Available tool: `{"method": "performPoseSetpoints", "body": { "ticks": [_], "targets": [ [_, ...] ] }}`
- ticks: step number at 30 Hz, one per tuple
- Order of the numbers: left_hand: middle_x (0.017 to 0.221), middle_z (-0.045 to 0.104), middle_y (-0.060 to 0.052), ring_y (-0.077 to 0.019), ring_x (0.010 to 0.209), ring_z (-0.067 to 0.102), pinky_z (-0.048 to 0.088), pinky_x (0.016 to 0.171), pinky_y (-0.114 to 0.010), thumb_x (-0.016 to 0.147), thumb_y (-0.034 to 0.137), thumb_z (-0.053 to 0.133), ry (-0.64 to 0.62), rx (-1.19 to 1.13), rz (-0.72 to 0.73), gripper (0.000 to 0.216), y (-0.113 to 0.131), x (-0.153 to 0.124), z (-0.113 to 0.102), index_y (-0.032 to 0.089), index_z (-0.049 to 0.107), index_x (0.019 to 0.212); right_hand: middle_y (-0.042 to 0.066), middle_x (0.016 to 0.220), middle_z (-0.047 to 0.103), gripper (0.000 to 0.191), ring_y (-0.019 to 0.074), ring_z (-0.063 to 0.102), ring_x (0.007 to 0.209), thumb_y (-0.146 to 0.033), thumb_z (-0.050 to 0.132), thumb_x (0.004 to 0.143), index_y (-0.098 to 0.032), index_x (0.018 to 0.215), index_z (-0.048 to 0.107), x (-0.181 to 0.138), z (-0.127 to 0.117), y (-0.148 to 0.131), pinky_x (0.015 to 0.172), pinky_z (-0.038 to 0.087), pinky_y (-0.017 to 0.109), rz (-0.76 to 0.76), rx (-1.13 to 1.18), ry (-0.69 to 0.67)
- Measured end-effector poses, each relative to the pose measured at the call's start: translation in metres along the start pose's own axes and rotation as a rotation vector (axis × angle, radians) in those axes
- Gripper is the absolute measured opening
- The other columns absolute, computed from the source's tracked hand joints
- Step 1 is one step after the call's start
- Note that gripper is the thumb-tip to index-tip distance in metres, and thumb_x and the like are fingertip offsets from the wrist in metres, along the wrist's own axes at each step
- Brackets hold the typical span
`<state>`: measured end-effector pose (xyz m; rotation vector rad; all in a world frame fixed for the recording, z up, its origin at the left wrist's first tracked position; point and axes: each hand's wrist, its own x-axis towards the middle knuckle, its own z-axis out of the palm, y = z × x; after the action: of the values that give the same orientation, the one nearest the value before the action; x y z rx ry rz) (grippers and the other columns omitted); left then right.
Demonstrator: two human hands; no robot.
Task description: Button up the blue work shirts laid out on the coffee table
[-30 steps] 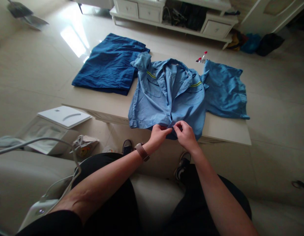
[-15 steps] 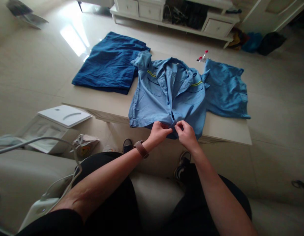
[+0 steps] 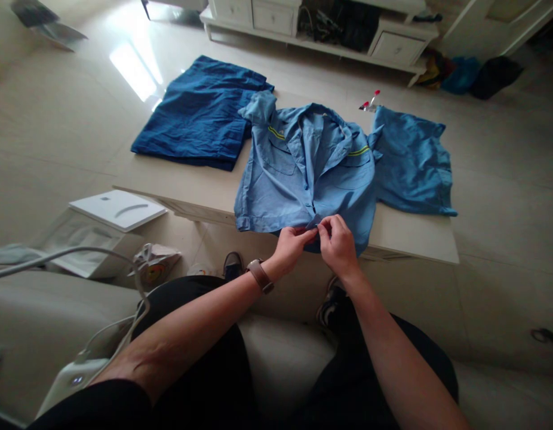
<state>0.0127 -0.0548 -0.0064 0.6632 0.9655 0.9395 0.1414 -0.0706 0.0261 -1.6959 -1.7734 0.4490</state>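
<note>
A light blue work jacket (image 3: 276,191) with yellow stripes on its chest lies front up on the low table (image 3: 191,188), its collar away from me and its upper front parted. At the middle of the bottom hem, my left hand (image 3: 294,242) pinches the fabric. Close beside it on the right, my right hand (image 3: 337,239) grips the same hem edge between thumb and fingers. The fastening between my fingertips is too small to make out. Part of the hem is hidden behind my hands.
Folded dark blue clothing (image 3: 200,113) lies left on the table, a blue garment (image 3: 413,161) right. Behind that stand small red-capped bottles (image 3: 372,103). A white-lidded box (image 3: 117,210) and a plastic bag (image 3: 153,263) are on the floor, a cable (image 3: 101,254) at my left.
Both hands stay at the hem. The right hand has turned slightly inward, and a small flap of the hem is now lifted between the fingers.
</note>
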Motion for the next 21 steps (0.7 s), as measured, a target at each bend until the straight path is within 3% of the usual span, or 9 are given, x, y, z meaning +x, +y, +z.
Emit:
{"method": "performPoseSetpoints", "body": {
  "ticks": [9, 15, 21],
  "targets": [
    [0.055, 0.057, 0.001, -0.0096, 0.056, 0.043, 0.032, 0.056, -0.024, 0.078, 0.024, 0.069, 0.076, 0.294, 0.126, 0.023, 0.013, -0.001, -0.002, 0.015, 0.068, 0.057, 0.008, 0.093, 0.06, 0.011, 0.0237, 0.057, 0.088, -0.028, 0.047, 0.096, -0.025, 0.086, 0.051, 0.0, -0.005, -0.003, 0.081, 0.044, 0.036, -0.01, 0.003, -0.045],
    [0.05, 0.046, 0.003, -0.008, 0.052, 0.032, 0.021, 0.052, -0.026, 0.078, 0.029, 0.069, 0.016, 0.373, 0.14, 0.031, 0.019, -0.003, -0.001, 0.016, 0.06, 0.052, 0.005, 0.084, 0.061, 0.014, 0.0215, 0.058, 0.08, -0.031, 0.052, 0.092, -0.024, 0.08, 0.051, 0.005, -0.007, 0.004, 0.075, 0.043, 0.034, 0.076, 0.165, -0.036],
    [0.049, 0.04, 0.004, -0.0077, 0.052, 0.03, 0.018, 0.052, -0.026, 0.077, 0.028, 0.065, -0.081, 0.455, 0.214, 0.033, 0.023, -0.003, -0.003, 0.017, 0.052, 0.05, 0.004, 0.082, 0.062, 0.015, 0.0206, 0.057, 0.077, -0.034, 0.053, 0.089, -0.023, 0.078, 0.052, 0.006, -0.01, 0.008, 0.074, 0.043, 0.034, 0.132, 0.183, -0.064]
  ]
}}
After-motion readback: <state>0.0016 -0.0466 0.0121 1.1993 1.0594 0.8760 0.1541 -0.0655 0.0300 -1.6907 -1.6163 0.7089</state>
